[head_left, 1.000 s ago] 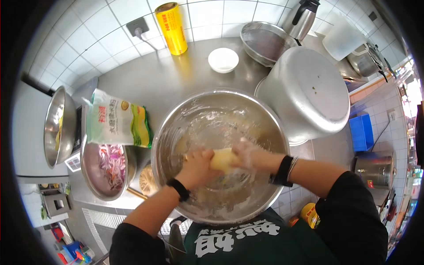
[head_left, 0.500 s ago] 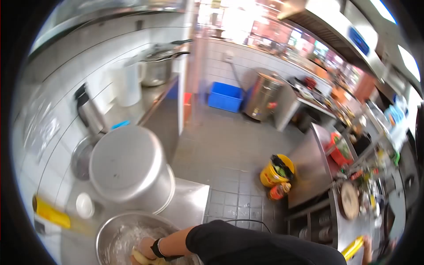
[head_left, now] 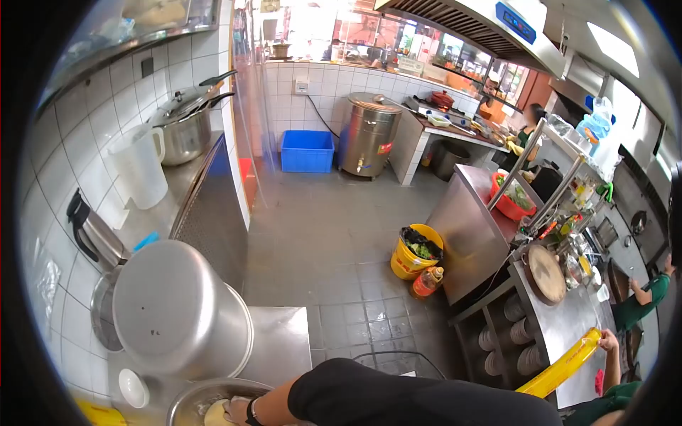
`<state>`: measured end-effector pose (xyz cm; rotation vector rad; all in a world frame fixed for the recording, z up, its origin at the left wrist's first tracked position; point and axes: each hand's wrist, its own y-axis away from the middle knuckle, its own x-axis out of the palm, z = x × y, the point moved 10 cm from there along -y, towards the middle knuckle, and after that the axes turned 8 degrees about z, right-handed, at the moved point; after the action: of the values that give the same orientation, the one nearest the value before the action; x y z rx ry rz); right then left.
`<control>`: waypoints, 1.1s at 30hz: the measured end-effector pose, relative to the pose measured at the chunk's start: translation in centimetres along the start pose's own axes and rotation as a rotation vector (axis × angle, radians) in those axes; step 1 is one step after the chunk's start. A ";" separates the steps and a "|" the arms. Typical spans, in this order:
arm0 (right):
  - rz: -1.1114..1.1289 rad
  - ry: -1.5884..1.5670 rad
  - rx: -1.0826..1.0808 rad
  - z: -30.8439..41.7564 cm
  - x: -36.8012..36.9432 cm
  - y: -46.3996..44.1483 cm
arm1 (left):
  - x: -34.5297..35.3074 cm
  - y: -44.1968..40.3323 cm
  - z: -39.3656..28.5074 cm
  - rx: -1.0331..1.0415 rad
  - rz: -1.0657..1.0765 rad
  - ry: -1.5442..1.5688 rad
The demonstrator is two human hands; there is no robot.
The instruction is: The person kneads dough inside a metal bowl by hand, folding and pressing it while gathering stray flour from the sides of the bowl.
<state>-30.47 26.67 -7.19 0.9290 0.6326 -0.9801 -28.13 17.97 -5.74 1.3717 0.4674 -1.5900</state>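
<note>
Only my right hand [head_left: 236, 410] shows, low in the view, with a black band at the wrist. Its fingers are against a pale yellow lump of dough [head_left: 216, 414] inside the large metal bowl [head_left: 186, 399]. The frame's bottom edge cuts off much of the bowl and dough. My left hand is outside the picture. Beside the bowl lie a small white bowl [head_left: 133, 388] and a big upturned metal pot [head_left: 167, 309].
A thermos [head_left: 97, 231] and a plastic jug [head_left: 142, 167] stand left. Across the floor are a blue bin [head_left: 307, 151], a yellow bucket [head_left: 412, 259] and an oil bottle [head_left: 427, 282]. Co-workers are at right; one person's hand holds a yellow roll [head_left: 565, 363].
The view has swung from the bowl toward the room at right, so my left hand has left the picture. My right hand remains at the dough, now near the bottom edge.
</note>
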 end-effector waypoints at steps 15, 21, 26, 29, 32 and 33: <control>0.032 -0.089 -0.027 0.9 -2.9 -2.2 | -10.7 4.2 4.1 0.199 -0.486 0.215; 0.102 -0.083 -0.076 3.4 -2.3 -3.2 | 6.6 -0.7 10.7 -0.495 0.272 1.626; 0.358 -0.077 -0.257 5.3 -2.9 3.0 | -0.4 3.7 8.4 0.018 0.249 1.031; 0.409 0.069 -0.281 5.9 0.4 6.0 | 1.6 6.9 3.3 0.152 0.339 0.809; 0.345 0.251 -0.246 6.2 3.5 6.9 | 14.6 8.2 0.5 -0.114 0.262 1.818; 0.322 0.285 -0.242 6.1 3.9 6.7 | 8.8 8.4 0.1 -0.055 0.323 1.415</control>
<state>-22.41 21.34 -4.97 0.9260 0.7926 -0.4755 -20.47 10.38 -11.32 2.2272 0.9985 -0.1249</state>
